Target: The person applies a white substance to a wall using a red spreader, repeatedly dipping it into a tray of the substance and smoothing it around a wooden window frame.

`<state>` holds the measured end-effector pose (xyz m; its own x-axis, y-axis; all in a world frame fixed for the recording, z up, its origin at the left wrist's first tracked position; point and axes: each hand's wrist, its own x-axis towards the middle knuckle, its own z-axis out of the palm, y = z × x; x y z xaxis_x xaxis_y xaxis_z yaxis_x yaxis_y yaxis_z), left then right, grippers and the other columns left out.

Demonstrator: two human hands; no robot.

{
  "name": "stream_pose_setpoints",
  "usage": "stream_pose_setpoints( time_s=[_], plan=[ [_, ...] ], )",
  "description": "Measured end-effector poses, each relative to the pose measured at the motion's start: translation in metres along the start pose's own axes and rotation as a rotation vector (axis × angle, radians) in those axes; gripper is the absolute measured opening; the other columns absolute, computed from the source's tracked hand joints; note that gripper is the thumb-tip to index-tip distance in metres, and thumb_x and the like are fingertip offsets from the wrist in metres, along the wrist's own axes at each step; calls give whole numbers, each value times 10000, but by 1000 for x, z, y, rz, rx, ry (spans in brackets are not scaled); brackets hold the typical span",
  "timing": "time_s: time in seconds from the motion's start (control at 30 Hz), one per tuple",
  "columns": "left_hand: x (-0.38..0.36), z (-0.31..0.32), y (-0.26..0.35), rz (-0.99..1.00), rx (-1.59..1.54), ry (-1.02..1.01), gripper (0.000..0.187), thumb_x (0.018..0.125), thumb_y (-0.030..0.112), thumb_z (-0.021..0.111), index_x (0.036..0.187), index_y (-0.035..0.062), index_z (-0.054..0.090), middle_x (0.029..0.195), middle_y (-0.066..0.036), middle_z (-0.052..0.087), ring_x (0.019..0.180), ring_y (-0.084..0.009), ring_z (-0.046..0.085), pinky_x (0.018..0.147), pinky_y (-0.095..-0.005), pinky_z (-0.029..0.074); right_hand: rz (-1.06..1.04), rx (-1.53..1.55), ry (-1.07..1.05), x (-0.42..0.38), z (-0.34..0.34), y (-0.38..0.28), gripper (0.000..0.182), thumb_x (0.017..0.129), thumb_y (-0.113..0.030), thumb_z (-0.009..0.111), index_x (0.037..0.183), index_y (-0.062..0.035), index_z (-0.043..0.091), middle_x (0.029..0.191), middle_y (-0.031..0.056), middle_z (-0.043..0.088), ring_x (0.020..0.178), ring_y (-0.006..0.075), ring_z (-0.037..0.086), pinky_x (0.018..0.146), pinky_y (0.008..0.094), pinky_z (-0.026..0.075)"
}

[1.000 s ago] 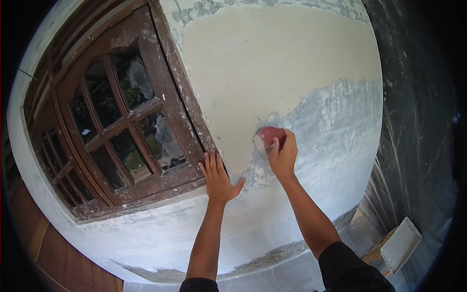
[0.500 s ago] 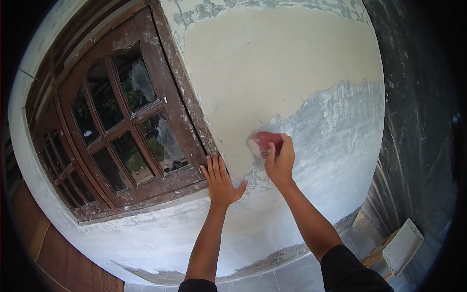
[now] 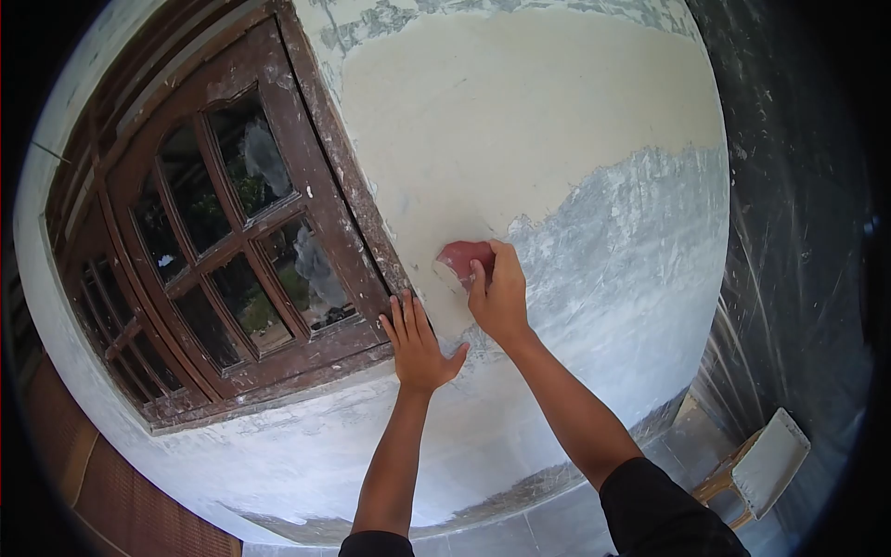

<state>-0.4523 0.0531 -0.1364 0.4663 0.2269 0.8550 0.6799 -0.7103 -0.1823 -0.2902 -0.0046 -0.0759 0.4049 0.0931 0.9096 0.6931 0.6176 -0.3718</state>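
Note:
My right hand [image 3: 503,295] grips a red putty spreader [image 3: 464,260] with a pale, smeared edge. The spreader is pressed against the wall, on the cream-coloured putty coat [image 3: 501,102], a little right of the window frame. My left hand [image 3: 421,349] lies with fingers spread at the lower right corner of the brown wooden window [image 3: 241,223]. Its fingertips touch the frame's edge, while the thumb points right over the wall. Right of the cream coat, the wall surface [image 3: 640,232] is bluish-white and patchy.
At the lower right, a white-smeared tray [image 3: 772,464] rests on a wooden stool [image 3: 719,485]. A dark plastic sheet [image 3: 798,251] hangs along the right side. Grey floor tiles [image 3: 501,540] run below the wall, and red-brown woven panels [image 3: 139,501] stand at lower left.
My right hand has moved left and slightly up along the wall with the spreader, closer to the window frame. My left hand stays at the frame corner.

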Motion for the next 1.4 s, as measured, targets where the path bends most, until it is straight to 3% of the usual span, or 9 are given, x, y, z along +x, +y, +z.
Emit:
stream_pose_setpoints(
  time_s=[0.1,0.2,0.3,0.4,0.5,0.83,0.97,1.13,1.4],
  plan=[
    [-3,-1,0,-2,9,-7,1184,701,477,772,1497,-123,134,1594,-292,124,1473,-500,91,1147,-679,45,258,-157,382,12,-24,22,332,904,-54,578,1199,80,501,1081,255,575,995,433,578,870,449,471],
    [1,1,0,5,6,19,1183,701,477,771,1497,-124,134,1595,-290,124,1472,-501,92,1148,-678,46,353,29,433,5,-27,17,332,905,-49,573,1198,87,498,1099,252,578,1005,426,582,884,446,468],
    [-2,0,0,2,-2,7,1188,697,475,773,1496,-127,133,1593,-292,127,1472,-501,94,1148,-678,45,107,58,93,-3,-5,-12,335,904,-52,574,1203,79,501,1094,253,575,1010,430,578,894,447,463],
    [-1,-1,0,7,5,-12,1214,691,467,785,1502,-115,94,1593,-295,109,1477,-495,70,1152,-671,32,136,-35,111,5,-3,6,334,904,-56,577,1203,72,503,1093,261,572,1015,435,575,900,445,460],
    [-3,-1,-2,18,16,-3,1210,696,465,782,1505,-113,91,1594,-293,109,1478,-493,68,1154,-669,31,360,-71,456,18,-39,19,321,898,-45,581,1188,74,511,1101,252,587,1018,401,590,898,430,465],
    [-4,0,8,-49,-134,131,1083,768,429,738,1510,-61,118,1575,-306,133,1475,-487,72,1128,-690,10,425,2,200,-12,-79,19,263,924,-17,544,1173,61,509,1070,230,602,974,347,612,873,407,477],
    [-21,8,55,-21,-126,188,861,835,371,652,1466,-45,239,1542,-307,200,1458,-473,141,1121,-683,-2,451,-4,182,-27,-101,22,238,932,-10,534,1158,58,513,1047,225,615,950,337,622,845,402,489],
    [-24,27,143,94,-363,185,610,823,142,616,1360,-48,398,1431,-282,360,1339,-460,351,1093,-577,285,479,-86,211,-42,-148,39,224,930,-5,532,1145,56,523,1013,219,635,910,316,639,827,389,499],
    [-14,67,280,-80,-708,86,620,769,22,602,1350,-60,402,1371,-251,414,1262,-410,423,1059,-493,347,542,-283,332,-51,-271,78,213,922,-2,551,1129,49,539,967,203,665,872,281,664,806,379,513]
  ],
)
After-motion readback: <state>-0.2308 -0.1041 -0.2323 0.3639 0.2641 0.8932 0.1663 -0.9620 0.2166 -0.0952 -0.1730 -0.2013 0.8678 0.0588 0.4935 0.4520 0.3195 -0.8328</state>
